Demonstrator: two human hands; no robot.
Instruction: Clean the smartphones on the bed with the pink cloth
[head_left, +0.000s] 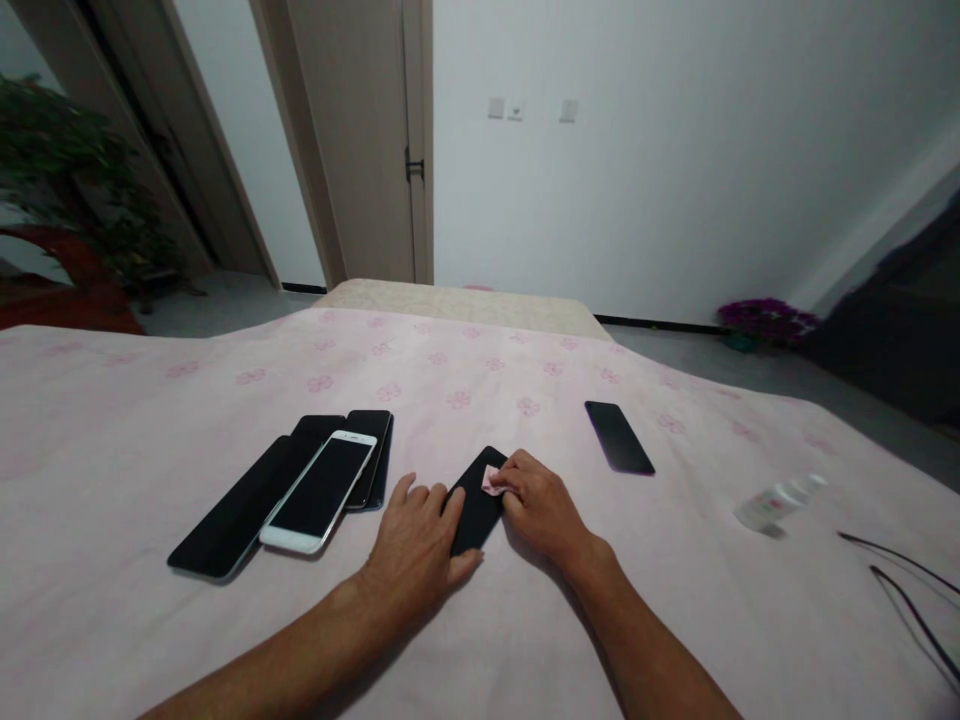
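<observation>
A dark phone lies flat on the pink flowered cloth between my hands. My left hand rests at its left and lower edges, fingers spread, with the thumb near the bottom corner. My right hand is closed on a small pink cloth and presses it on the phone's upper right part. Left of my left hand, a white-framed phone lies partly over several dark phones. Another dark phone lies by itself to the right of my right hand.
A white bottle lies on its side at the right, with dark cables near the right edge. Beyond the covered surface are a door, a wall with switches, a green plant and purple flowers.
</observation>
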